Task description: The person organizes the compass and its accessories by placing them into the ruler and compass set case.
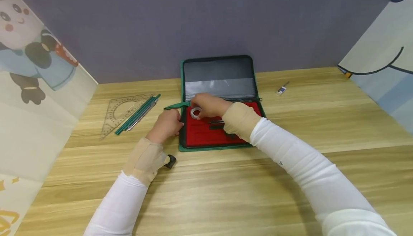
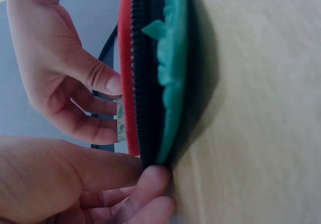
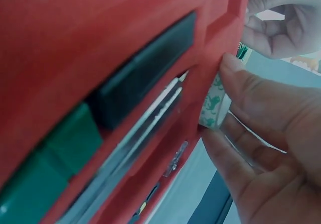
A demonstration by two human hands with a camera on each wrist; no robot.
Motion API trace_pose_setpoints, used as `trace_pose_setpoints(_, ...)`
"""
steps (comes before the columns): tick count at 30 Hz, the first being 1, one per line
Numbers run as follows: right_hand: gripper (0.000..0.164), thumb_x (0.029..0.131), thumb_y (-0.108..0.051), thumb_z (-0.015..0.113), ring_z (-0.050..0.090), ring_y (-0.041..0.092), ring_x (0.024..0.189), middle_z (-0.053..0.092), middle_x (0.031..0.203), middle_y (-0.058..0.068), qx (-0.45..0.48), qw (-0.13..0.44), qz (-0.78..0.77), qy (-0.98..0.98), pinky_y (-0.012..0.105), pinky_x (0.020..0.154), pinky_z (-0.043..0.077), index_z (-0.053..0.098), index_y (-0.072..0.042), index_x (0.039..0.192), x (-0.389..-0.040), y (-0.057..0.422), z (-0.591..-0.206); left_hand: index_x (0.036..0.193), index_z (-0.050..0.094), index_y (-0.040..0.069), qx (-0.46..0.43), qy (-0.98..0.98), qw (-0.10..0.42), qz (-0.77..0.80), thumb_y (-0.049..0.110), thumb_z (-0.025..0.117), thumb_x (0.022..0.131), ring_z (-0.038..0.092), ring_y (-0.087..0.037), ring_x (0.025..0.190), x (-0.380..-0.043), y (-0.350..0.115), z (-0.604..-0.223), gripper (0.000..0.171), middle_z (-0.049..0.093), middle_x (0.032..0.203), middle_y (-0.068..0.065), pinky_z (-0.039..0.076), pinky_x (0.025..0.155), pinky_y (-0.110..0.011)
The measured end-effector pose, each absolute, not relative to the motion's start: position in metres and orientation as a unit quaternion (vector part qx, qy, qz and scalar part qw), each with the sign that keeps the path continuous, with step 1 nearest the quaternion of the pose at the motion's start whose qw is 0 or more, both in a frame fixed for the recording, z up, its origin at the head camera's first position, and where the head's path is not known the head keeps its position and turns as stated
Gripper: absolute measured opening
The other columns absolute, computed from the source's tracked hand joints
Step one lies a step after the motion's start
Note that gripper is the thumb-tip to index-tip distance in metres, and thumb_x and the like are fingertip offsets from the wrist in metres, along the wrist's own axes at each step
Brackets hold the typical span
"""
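An open green zip case [image 1: 211,148] with a red insert [image 1: 206,135] lies at the middle of the table. My right hand [image 1: 209,106] pinches a small white ring, like a roll of tape [image 3: 212,103] with green print, between thumb and fingers at the insert's left side. My left hand [image 1: 166,123] pinches the zipped left edge of the case, near its green strap [image 1: 175,106]. In the right wrist view, the insert holds a black box [image 3: 145,68], a slim metal tool [image 3: 125,148] and a green piece [image 3: 50,169] in its slots.
Left of the case lies a clear set square [image 1: 109,121], with green pencils [image 1: 135,116] and silver pens [image 1: 142,115] across it. A small white-and-blue item [image 1: 281,90] sits at the back right. The raised case lid [image 1: 219,73] leans near the grey back wall [image 1: 213,17].
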State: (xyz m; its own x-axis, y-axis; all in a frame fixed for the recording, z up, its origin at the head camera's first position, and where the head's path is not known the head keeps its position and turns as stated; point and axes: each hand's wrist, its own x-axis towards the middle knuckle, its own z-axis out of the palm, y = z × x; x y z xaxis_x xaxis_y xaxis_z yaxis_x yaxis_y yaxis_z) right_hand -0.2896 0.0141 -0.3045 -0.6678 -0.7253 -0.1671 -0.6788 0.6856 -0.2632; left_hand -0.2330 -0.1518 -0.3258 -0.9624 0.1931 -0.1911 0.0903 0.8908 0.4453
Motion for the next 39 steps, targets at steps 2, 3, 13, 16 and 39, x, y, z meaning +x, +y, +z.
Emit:
trace_pose_setpoints(2, 0.025, 0.082, -0.014, 0.074, 0.052, 0.021, 0.085, 0.062, 0.096, 0.009, -0.381, 0.133, -0.088, 0.911, 0.033, 0.080, 0.045, 0.064, -0.002, 0.101, -0.2894, 0.0141, -0.3056, 0.073, 0.055, 0.003, 0.074, 0.966, 0.114, 0.222, 0.006, 0.060, 0.087, 0.057, -0.015, 0.050, -0.2332, -0.1511, -0.3269, 0.016, 0.058, 0.054, -0.004, 0.044, 0.051, -0.024)
trace_pose_setpoints(3, 0.025, 0.082, -0.014, 0.074, 0.052, 0.021, 0.086, 0.062, 0.097, 0.009, -0.378, 0.134, -0.089, 0.912, 0.033, 0.080, 0.045, 0.064, -0.002, 0.101, -0.2892, 0.0140, -0.3057, 0.073, 0.055, 0.003, 0.073, 0.966, 0.113, 0.222, 0.006, 0.061, 0.087, 0.057, -0.015, 0.050, -0.2333, -0.1507, -0.3272, 0.015, 0.058, 0.054, -0.004, 0.045, 0.051, -0.024)
trace_pose_setpoints(13, 0.026, 0.079, -0.013, 0.076, 0.053, 0.022, 0.087, 0.063, 0.099, 0.010, -0.356, 0.138, -0.083, 0.920, 0.033, 0.081, 0.046, 0.066, -0.001, 0.100, -0.2903, 0.0078, -0.3069, 0.072, 0.057, 0.004, 0.073, 0.967, 0.116, 0.215, 0.008, 0.061, 0.087, 0.058, -0.016, 0.051, -0.2343, -0.1525, -0.3263, 0.016, 0.059, 0.053, -0.003, 0.044, 0.052, -0.025)
trace_pose_setpoints(16, 0.027, 0.078, -0.013, 0.077, 0.052, 0.022, 0.086, 0.063, 0.099, 0.010, -0.361, 0.136, -0.078, 0.919, 0.033, 0.080, 0.046, 0.066, -0.001, 0.100, -0.2918, 0.0069, -0.3072, 0.073, 0.058, 0.003, 0.071, 0.967, 0.118, 0.215, 0.008, 0.061, 0.087, 0.058, -0.016, 0.051, -0.2355, -0.1532, -0.3280, 0.015, 0.059, 0.053, -0.003, 0.044, 0.052, -0.025)
trace_pose_setpoints(39, 0.035, 0.077, -0.018, 0.079, 0.053, 0.023, 0.088, 0.063, 0.099, 0.010, -0.382, 0.131, -0.071, 0.912, 0.035, 0.084, 0.045, 0.063, -0.002, 0.104, -0.2949, 0.0118, -0.3048, 0.084, 0.058, 0.000, 0.068, 0.966, 0.125, 0.214, 0.008, 0.061, 0.088, 0.059, -0.016, 0.053, -0.2365, -0.1524, -0.3275, 0.009, 0.060, 0.057, -0.005, 0.046, 0.054, -0.025)
